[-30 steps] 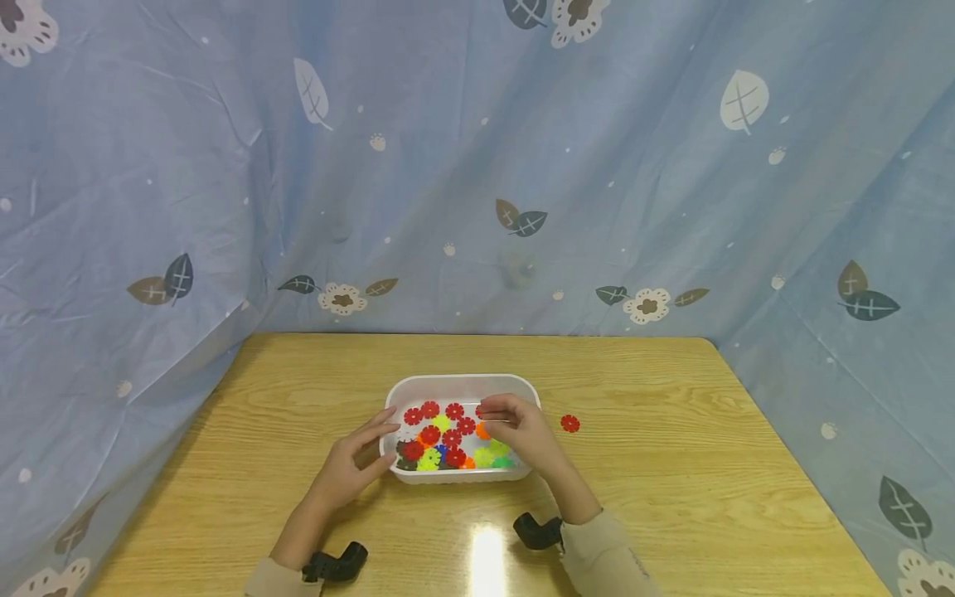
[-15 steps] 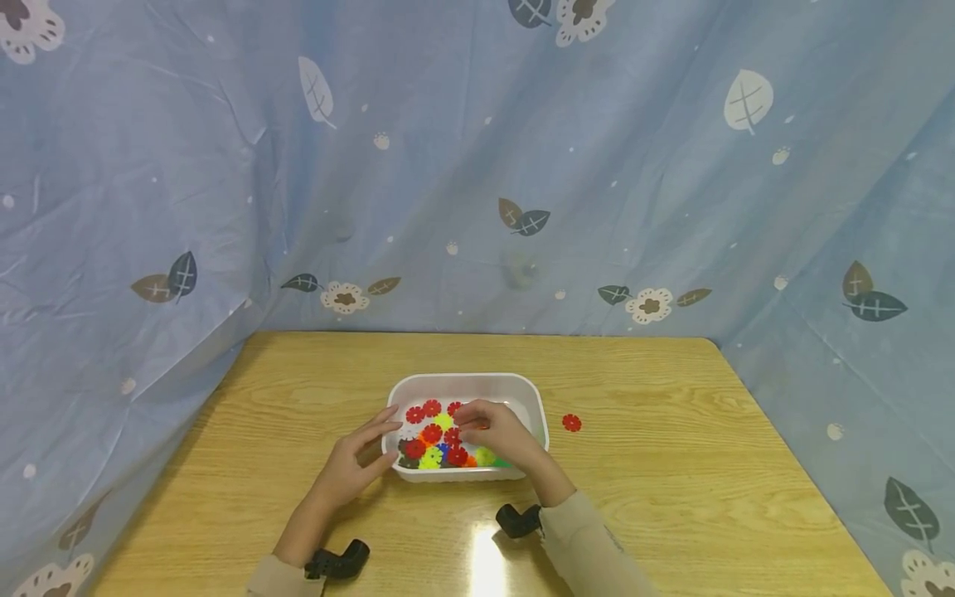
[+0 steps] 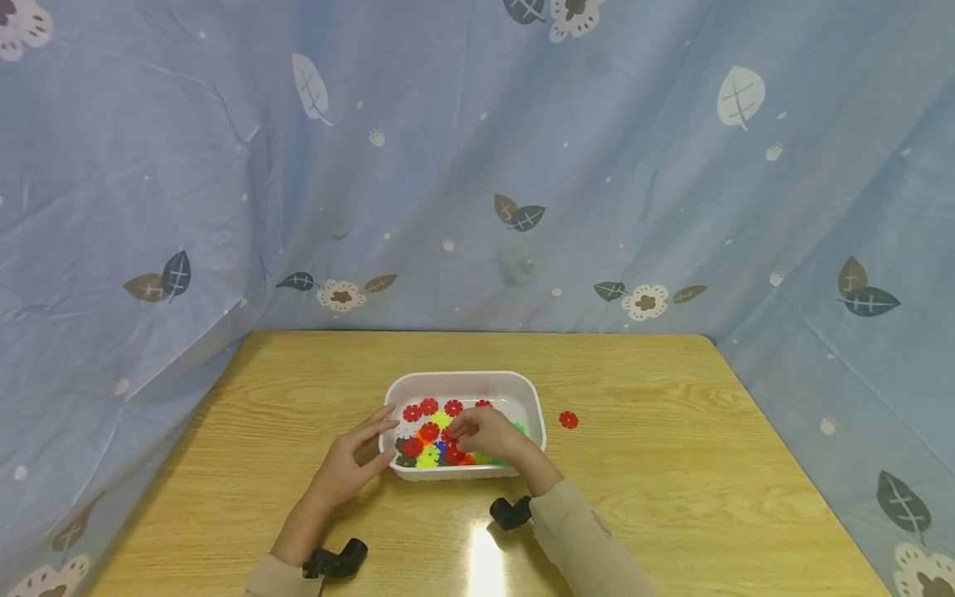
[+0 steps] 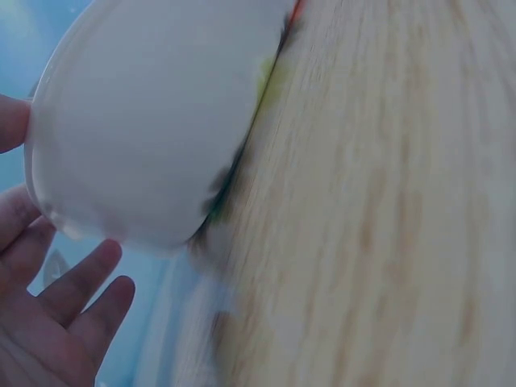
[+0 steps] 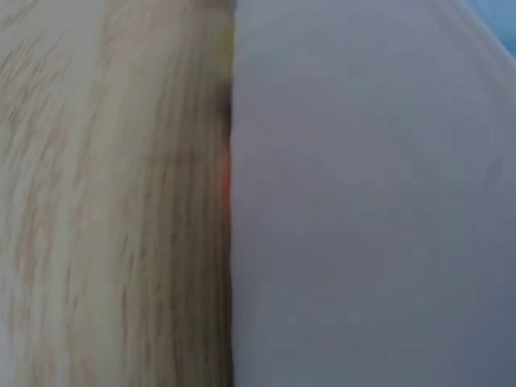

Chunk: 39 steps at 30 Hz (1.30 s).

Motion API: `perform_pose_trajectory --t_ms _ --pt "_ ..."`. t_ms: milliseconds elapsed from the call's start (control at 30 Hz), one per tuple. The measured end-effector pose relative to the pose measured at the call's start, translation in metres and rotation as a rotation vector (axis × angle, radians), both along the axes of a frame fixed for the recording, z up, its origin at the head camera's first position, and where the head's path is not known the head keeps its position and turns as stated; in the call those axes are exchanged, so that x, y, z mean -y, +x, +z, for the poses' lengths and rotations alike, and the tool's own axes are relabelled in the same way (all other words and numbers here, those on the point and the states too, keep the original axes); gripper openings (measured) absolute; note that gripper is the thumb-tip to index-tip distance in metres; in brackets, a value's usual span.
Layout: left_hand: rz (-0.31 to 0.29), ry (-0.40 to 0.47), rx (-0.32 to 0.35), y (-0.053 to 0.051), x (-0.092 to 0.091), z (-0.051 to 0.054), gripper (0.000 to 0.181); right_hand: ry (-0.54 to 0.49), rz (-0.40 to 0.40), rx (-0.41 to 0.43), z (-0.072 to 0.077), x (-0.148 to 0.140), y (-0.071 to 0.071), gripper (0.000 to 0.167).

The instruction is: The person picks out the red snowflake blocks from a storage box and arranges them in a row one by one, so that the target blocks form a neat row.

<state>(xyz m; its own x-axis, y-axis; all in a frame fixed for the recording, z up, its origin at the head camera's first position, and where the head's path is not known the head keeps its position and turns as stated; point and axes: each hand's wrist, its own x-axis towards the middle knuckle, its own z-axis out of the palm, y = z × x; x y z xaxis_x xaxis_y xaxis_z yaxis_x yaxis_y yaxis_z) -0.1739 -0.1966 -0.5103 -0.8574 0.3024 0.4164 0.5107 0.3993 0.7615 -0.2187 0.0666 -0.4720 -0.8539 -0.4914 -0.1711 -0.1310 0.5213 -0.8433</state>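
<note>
Notched discs [image 3: 429, 431] in white tray [image 3: 462, 385], left hand [image 3: 349, 464] spread against it, right hand [image 3: 488, 433] over discs, its grip unclear

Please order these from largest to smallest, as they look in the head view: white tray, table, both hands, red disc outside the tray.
1. Table
2. White tray
3. Left hand and right hand: too alike to rank
4. Red disc

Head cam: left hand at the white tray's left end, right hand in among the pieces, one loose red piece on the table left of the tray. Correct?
Wrong side: the loose red piece lies on the table to the right of the white tray, per the head view. Left hand and right hand are as you said.
</note>
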Motion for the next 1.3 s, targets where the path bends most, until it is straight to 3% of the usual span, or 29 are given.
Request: perform_pose_trajectory --t_ms 400,633,733,967,1067,1300 --pt "0.002 -0.001 0.007 0.003 -0.002 0.004 0.039 0.137 0.041 -0.089 0.000 0.009 0.001 0.022" --pt "-0.008 -0.004 0.003 0.013 -0.008 0.031 0.038 0.223 0.071 -0.114 0.000 0.014 0.000 0.025" --pt "-0.010 -0.005 0.002 0.016 -0.009 0.036 0.038 0.238 0.080 -0.112 0.000 0.015 -0.001 0.024" --pt "-0.017 0.020 0.001 0.012 -0.008 0.030 0.038 0.246 0.083 -0.109 0.000 0.015 -0.001 0.020" --pt "-0.014 0.013 0.014 0.014 -0.008 0.035 0.038 0.236 0.080 -0.115 0.001 0.015 -0.001 0.019" --pt "-0.029 0.020 0.004 0.013 -0.007 0.035 0.038 0.194 0.064 -0.101 0.001 0.013 -0.002 0.016"
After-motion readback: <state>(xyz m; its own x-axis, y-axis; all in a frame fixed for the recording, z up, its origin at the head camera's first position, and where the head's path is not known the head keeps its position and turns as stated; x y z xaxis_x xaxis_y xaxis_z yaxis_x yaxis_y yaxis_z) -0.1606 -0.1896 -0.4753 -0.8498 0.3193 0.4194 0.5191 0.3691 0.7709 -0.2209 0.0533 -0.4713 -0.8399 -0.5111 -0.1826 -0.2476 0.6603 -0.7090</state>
